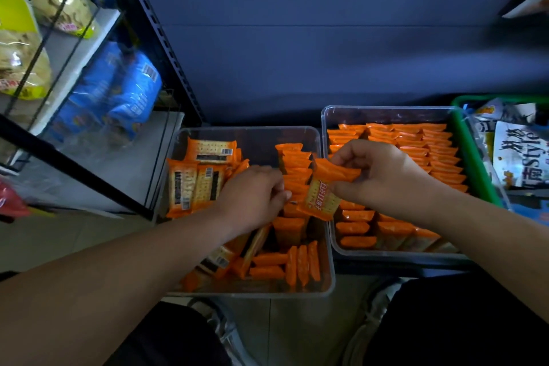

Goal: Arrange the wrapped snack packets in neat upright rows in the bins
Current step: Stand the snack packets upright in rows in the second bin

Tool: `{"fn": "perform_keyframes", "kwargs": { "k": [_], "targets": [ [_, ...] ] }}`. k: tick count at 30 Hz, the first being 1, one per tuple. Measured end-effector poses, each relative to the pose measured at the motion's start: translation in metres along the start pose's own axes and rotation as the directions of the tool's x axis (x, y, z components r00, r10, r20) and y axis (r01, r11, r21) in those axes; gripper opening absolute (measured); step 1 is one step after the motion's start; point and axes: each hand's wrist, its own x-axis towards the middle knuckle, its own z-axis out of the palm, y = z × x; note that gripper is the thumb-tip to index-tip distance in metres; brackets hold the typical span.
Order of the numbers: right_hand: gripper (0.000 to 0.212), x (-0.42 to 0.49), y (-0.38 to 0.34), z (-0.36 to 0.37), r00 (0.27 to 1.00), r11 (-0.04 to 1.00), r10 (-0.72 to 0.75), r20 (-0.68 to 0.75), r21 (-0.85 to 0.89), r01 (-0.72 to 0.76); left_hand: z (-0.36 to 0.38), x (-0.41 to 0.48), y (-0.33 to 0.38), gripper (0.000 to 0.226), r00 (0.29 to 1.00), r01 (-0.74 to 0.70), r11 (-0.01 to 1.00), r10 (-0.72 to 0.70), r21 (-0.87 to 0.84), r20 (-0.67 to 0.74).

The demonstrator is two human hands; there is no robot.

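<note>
Fingertips of the left hand [252, 196] sink among the upright packets [294, 169]; whether they grip one cannot be told. The right hand [377, 172] and the single packet [323, 196] it pinches hide the 9 o'clock side of the right bin [386, 108]. The picture's edge cuts the green basket [472, 151] at 3 o'clock; the blue bags [118, 92] at 10 o'clock are blurred.

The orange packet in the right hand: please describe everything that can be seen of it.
The orange wrapped snack packet is a small pillow pack of glossy film with crimped ends. Its face shows a pale cracker picture and light characters, upside down. It looks sealed. The right hand pinches its upper part between thumb and fingers, so it hangs tilted above where the left clear plastic bin meets the right clear plastic bin. Only that hand appears to touch it.
</note>
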Motion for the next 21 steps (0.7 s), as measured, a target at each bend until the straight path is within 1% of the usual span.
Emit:
{"fn": "perform_keyframes", "kwargs": {
  "k": [1,3,4,7,10,11,13,14,15,16,17,18,19,21],
  "targets": [
    [0.026,-0.002,0.0,-0.001,1.0,1.0,-0.005,-0.013,0.005,0.005,-0.002,-0.003,-0.001,0.021,0.995,-0.04,0.999,0.038,0.02,0.089],
    [0.026,-0.006,0.002,-0.001,0.999,1.0,-0.007,-0.033,0.026,0.008,0.003,-0.011,0.0,0.027,0.96,-0.096,0.985,0.054,0.14,0.275],
    [0.026,-0.007,0.003,0.0,0.999,0.999,-0.002,-0.038,0.051,0.004,0.009,-0.014,0.001,0.03,0.95,-0.115,0.974,0.05,0.194,0.309],
    [0.026,-0.012,0.004,0.004,0.999,0.991,0.032,-0.027,0.129,-0.028,0.019,-0.012,0.007,0.032,0.965,-0.1,0.959,0.029,0.265,0.262],
    [0.025,-0.015,0.006,0.001,0.995,0.987,0.08,-0.056,0.147,-0.071,0.009,-0.01,0.014,0.035,0.982,-0.095,0.938,0.032,0.334,0.188],
    [0.025,-0.017,0.006,-0.001,0.993,0.987,0.091,-0.075,0.141,-0.079,0.003,-0.012,0.017,0.034,0.988,-0.086,0.94,0.039,0.33,0.148],
    [0.026,-0.021,0.005,-0.005,0.991,0.988,0.084,-0.102,0.141,-0.069,-0.007,-0.022,0.025,0.023,0.996,-0.068,0.964,0.053,0.255,0.068],
    [0.025,-0.023,0.004,-0.006,0.992,0.988,0.071,-0.104,0.143,-0.056,-0.01,-0.028,0.031,0.018,0.995,-0.071,0.976,0.056,0.207,0.079],
    [0.025,-0.026,0.002,-0.007,0.993,0.989,0.058,-0.105,0.14,-0.043,-0.009,-0.035,0.036,0.018,0.989,-0.077,0.986,0.056,0.148,0.14],
    [0.026,-0.028,0.001,-0.007,0.993,0.99,0.047,-0.106,0.135,-0.032,-0.007,-0.042,0.041,0.023,0.969,-0.082,0.993,0.06,0.082,0.239],
    [0.026,-0.03,0.0,-0.007,0.994,0.99,0.042,-0.104,0.137,-0.027,-0.002,-0.048,0.046,0.032,0.935,-0.086,0.996,0.073,0.021,0.348],
    [0.026,-0.031,-0.001,-0.006,0.994,0.99,0.041,-0.098,0.139,-0.027,0.003,-0.05,0.05,0.044,0.898,-0.099,0.995,0.09,-0.003,0.431],
    [0.026,-0.032,-0.001,-0.005,0.995,0.989,0.044,-0.087,0.142,-0.031,0.008,-0.05,0.053,0.055,0.876,-0.121,0.993,0.1,0.012,0.472],
    [0.025,-0.035,-0.001,-0.004,0.996,0.988,0.054,-0.076,0.149,-0.043,0.013,-0.042,0.056,0.069,0.874,-0.144,0.988,0.102,0.054,0.474]
  ]
}}
